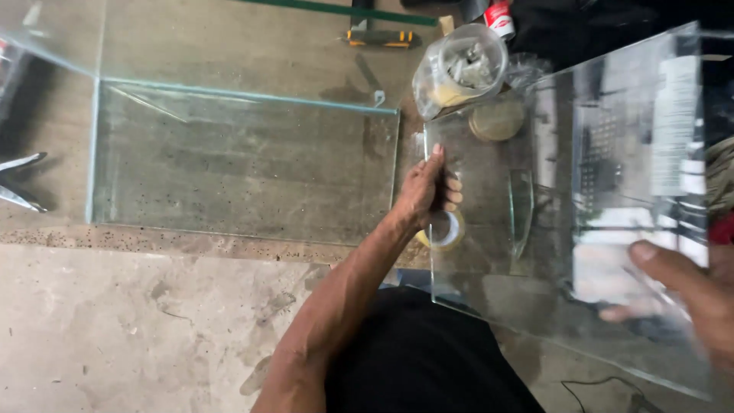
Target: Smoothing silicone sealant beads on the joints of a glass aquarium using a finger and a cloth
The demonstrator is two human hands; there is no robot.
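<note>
— How is the pane being held?

— The left hand (425, 193) is closed around the left edge of a loose glass pane (566, 229), thumb laid along the edge and fingers curled behind it. The right hand (692, 294) is clamped on the pane's near right part, thumb on top and fingertips seen through the glass underneath. The sheet is carried tilted between the two hands, to the right of the scene.

— What is called for if the handling is to be done well?

— By the look of it, both grips are best kept firm on the edges and the sheet kept level with the glass tank (245, 160), so that no corner is knocked; bare palms on cut glass are judged the main risk.

— And what lies around it?

— The tank is set on the concrete floor (138, 329) just left of the left hand, its right wall close beside the pane's left edge. A roll of tape (446, 232) is seen just under that hand. Farther off, a clear plastic container (462, 69) is stood by the pane's far corner, and a yellow-and-black tool (380, 37) is left beyond the tank.
</note>
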